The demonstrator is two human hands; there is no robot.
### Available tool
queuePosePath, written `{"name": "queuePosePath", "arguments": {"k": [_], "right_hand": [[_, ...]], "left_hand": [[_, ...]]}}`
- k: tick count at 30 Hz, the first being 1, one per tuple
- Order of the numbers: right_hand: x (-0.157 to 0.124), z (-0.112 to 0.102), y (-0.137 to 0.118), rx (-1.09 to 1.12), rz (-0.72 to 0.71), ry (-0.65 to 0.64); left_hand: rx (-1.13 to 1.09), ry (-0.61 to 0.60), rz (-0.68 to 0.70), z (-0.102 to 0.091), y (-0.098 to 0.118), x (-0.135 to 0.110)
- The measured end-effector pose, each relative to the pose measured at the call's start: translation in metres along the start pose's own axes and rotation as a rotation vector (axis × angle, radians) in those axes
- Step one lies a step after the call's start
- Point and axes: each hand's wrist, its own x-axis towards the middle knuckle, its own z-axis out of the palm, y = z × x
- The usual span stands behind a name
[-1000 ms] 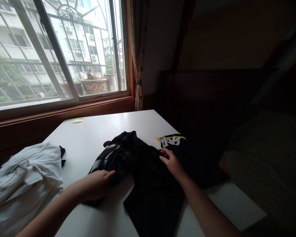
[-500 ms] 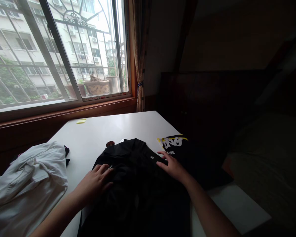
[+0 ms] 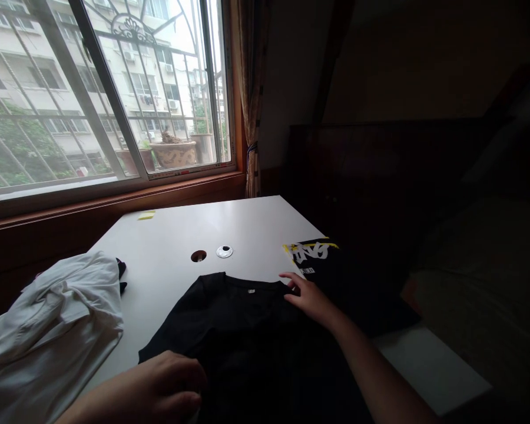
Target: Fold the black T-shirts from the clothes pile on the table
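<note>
A black T-shirt (image 3: 247, 330) lies spread on the white table, its neckline with a small pale label toward the far side. My left hand (image 3: 174, 380) is closed at the shirt's near left side, its fingers curled onto the dark cloth; the fingertips are partly hidden. At the shirt's right shoulder, beside the neckline, my right hand (image 3: 309, 299) rests with thumb and fingers apart. Just past it lies another dark garment (image 3: 313, 253) with white lettering and yellow lines.
A white garment (image 3: 66, 318) is heaped on the table's left side, with dark cloth behind it. The white table (image 3: 247, 221) has a round hole (image 3: 198, 256), a round silver disc (image 3: 224, 252) and a yellow-edged sticker (image 3: 146, 215). A barred window (image 3: 159, 88) and curtain (image 3: 251, 118) stand behind.
The bunched black shirt now lies flatter, its neckline showing and its far edge nearer to me. My left hand has moved down toward me and closed; my right hand has barely moved.
</note>
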Motion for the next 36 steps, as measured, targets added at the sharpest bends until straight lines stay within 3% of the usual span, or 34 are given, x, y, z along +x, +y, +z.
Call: {"name": "queuePosePath", "arguments": {"k": [1, 4, 6, 8, 10, 16, 20, 24, 26, 30, 36], "right_hand": [[0.000, 0.002, -0.001, -0.009, -0.014, 0.013], [0.000, 0.006, -0.004, -0.010, -0.059, 0.030], [0.000, 0.008, -0.006, 0.001, -0.094, 0.038], [0.000, 0.008, -0.007, 0.015, -0.135, 0.048], [0.000, 0.008, -0.009, 0.027, -0.171, 0.062], [-0.002, 0.011, -0.010, 0.023, -0.169, 0.056], [-0.006, 0.003, -0.012, 0.014, -0.119, -0.087], [-0.015, -0.012, -0.014, 0.043, -0.061, -0.288], [-0.022, -0.018, -0.013, 0.030, -0.027, -0.317], [-0.041, -0.026, -0.006, -0.056, 0.039, -0.256], [-0.061, -0.039, 0.000, -0.032, 0.096, -0.148]], "left_hand": [[0.005, 0.081, 0.032, 0.000, -0.001, 0.003], [0.177, 0.473, 0.109, 0.003, -0.017, 0.020], [0.320, 0.626, 0.113, 0.007, -0.034, 0.033], [0.443, 0.632, 0.093, 0.012, -0.048, 0.043], [0.539, 0.559, 0.073, 0.016, -0.054, 0.049], [0.581, 0.368, 0.028, 0.018, -0.038, 0.037], [0.517, 0.281, 0.051, 0.026, -0.032, 0.016], [0.345, 0.276, 0.081, 0.026, -0.036, -0.004], [0.247, 0.292, 0.098, 0.021, -0.040, -0.011], [0.117, 0.409, 0.066, 0.006, -0.057, -0.022], [-0.160, 0.752, -0.089, -0.027, -0.092, -0.050]]}}
